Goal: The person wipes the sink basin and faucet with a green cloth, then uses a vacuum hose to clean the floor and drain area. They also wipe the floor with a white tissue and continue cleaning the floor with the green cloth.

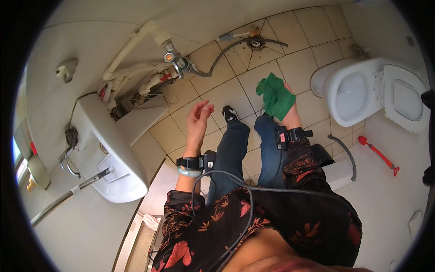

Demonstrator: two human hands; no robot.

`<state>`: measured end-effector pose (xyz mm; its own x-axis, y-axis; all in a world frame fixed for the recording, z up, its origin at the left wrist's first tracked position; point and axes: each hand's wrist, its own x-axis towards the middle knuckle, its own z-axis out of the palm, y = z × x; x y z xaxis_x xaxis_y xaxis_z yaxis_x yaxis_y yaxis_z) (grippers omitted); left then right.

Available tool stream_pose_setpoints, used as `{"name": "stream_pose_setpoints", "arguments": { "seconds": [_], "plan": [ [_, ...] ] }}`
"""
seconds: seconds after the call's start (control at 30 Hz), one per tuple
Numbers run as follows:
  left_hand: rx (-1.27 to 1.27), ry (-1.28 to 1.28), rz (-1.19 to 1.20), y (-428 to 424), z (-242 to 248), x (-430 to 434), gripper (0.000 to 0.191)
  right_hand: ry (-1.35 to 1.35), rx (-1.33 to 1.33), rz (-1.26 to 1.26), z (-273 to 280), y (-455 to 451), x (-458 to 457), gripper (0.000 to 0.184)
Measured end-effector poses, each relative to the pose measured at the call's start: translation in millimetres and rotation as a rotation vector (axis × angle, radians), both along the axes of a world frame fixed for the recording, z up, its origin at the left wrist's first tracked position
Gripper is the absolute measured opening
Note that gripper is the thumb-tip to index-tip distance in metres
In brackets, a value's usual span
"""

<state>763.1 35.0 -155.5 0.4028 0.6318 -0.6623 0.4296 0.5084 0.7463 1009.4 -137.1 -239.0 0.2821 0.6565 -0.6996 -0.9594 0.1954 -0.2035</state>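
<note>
A crumpled green cloth (276, 97) is in my right hand (291, 115), held above the tiled floor near my right shoe. The cloth hides most of the fingers. My left hand (197, 119) is raised over the floor on the other side of my legs, holding nothing, its fingers loosely bent. Nearest to it are the white washbasin (134, 176) and a wire rack (154, 101). Both wrists carry black strapped devices, and a grey cable (272, 188) loops across my front.
A white toilet (331, 105) with its seat raised stands right. A metal pole (74, 190) leans into the basin. From the wall tap (178, 63) a grey hose (221, 56) runs past the floor drain (255, 44), near a brush (238, 35). A red long-handled tool (377, 154) is at right.
</note>
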Motion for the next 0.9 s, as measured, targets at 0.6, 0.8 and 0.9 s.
{"name": "stream_pose_setpoints", "arguments": {
  "seconds": [0.6,0.8,0.9],
  "plan": [
    [0.115,0.255,0.137,42,-242,47,0.087,-0.213,-0.138,0.378,-243,146,-3,0.044],
    [0.589,0.192,0.301,35,-269,47,0.065,-0.298,-0.126,0.523,-273,204,-23,0.039],
    [0.921,0.049,0.306,24,-253,43,0.055,-0.103,0.094,0.437,-254,224,-33,0.04]
  ]
}}
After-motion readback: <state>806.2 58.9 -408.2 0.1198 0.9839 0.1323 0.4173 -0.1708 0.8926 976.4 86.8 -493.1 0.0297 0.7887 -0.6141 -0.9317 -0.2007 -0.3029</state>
